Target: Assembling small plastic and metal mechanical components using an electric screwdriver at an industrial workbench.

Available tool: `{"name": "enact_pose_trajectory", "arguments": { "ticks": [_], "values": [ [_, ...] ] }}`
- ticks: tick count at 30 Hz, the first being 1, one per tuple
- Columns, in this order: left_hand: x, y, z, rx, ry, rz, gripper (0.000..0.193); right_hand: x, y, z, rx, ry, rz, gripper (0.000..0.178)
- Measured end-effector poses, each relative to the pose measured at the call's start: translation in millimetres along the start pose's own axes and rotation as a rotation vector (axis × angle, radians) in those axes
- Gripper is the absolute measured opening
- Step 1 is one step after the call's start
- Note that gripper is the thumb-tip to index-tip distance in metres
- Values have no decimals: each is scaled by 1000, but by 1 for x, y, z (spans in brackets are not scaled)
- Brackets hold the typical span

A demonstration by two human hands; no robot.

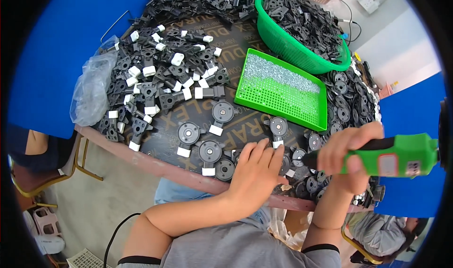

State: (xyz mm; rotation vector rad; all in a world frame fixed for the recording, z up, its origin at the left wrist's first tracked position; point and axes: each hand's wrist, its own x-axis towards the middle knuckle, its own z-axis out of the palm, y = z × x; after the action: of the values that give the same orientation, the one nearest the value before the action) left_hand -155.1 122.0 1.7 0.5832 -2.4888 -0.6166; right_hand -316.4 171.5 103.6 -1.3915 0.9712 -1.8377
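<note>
A clear bag (94, 89) lies at the left edge of the worktop (165, 143), beside white-ended black parts (149, 89). Round-disc assemblies (210, 151) sit near the front edge; over some, the left hand (255, 172) stretches its fingers palm down, its grip unclear. The right hand (344, 153) wraps a green power driver (409, 155), its tip at a round black part (297, 155) towards the front-right corner.

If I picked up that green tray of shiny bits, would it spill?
The green tray would probably stay stiff: its walls look straight. It might feel heavier at the far side, where the silvery pieces are heaped. Tipping it could slide loose pieces over the low rim.
</note>
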Motion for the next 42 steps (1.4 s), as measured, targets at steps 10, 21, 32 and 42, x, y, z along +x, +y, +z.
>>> {"name": "enact_pose_trajectory", "arguments": {
  "ticks": [10, 21, 32, 42],
  "values": [
    [-32, -27, -106, 139, -89, -76, 37, -11, 2, -35, -193, 164, -258, 34],
    [-41, -27, -77, 323, -101, -140, 48, -18, 9, -34, -291, 335, -268, 38],
    [-27, -13, -76, 152, -11, -130, 47, -20, 4, -32, -432, 348, -254, 28],
    [-14, -29, -55, 159, 21, -130, 45, -20, 8, -35, -350, 419, -240, 29]
  ]
}}
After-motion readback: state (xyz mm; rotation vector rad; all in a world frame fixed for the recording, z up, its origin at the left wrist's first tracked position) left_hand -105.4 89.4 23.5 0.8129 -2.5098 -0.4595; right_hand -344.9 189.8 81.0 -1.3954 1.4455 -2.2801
